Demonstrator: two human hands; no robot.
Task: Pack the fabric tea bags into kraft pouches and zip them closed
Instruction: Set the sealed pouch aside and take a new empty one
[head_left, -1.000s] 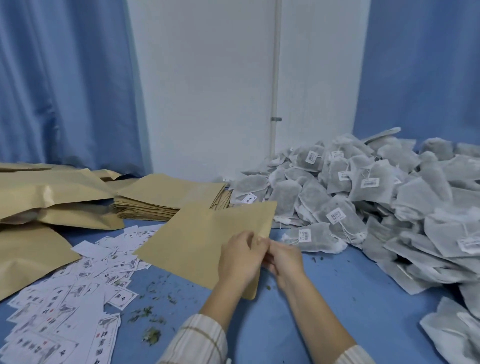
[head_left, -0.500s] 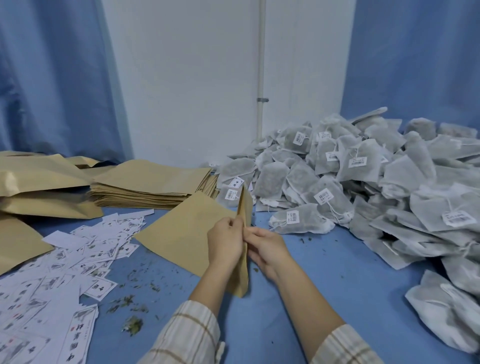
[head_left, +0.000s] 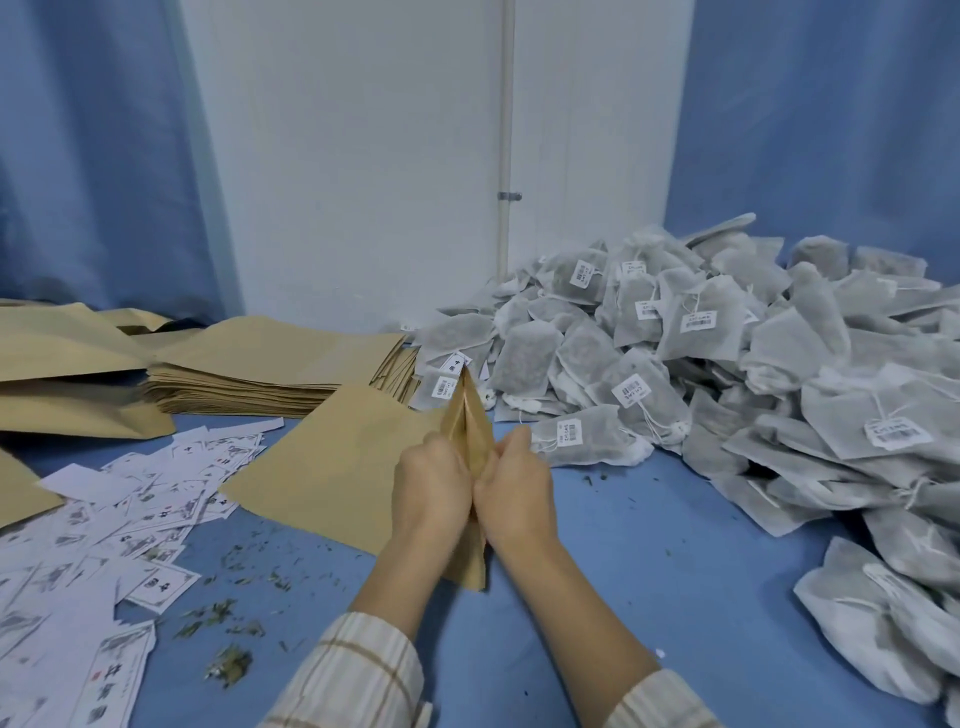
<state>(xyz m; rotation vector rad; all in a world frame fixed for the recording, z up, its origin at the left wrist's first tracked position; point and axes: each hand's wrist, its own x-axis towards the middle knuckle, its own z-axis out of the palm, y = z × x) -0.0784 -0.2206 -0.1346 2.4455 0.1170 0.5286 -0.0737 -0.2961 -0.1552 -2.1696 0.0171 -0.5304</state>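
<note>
At the near edge, two plaid sleeves (head_left: 363, 675) are cut off by the frame. A kraft pouch (head_left: 322, 467) is gripped at its open mouth, above the blue desk (head_left: 675, 571) near the centre: the left hand (head_left: 434, 488) is curled on the left lip and the right hand (head_left: 511, 488) on the right lip, the knuckles touching. The fingertips are hidden behind the paper, and the inside of the pouch cannot be made out. Its flat tan body slopes left, down onto the desk. At near left, printed labels (head_left: 104, 545) lie scattered, their print too blurred to read, with loose tea crumbs (head_left: 228, 660) beside them. Farther left, a stack of flat pouches (head_left: 270, 369) is seen. At right, a heap of grey fabric tea bags (head_left: 727, 374) with barcode tags is cut off by the right edge.
</note>
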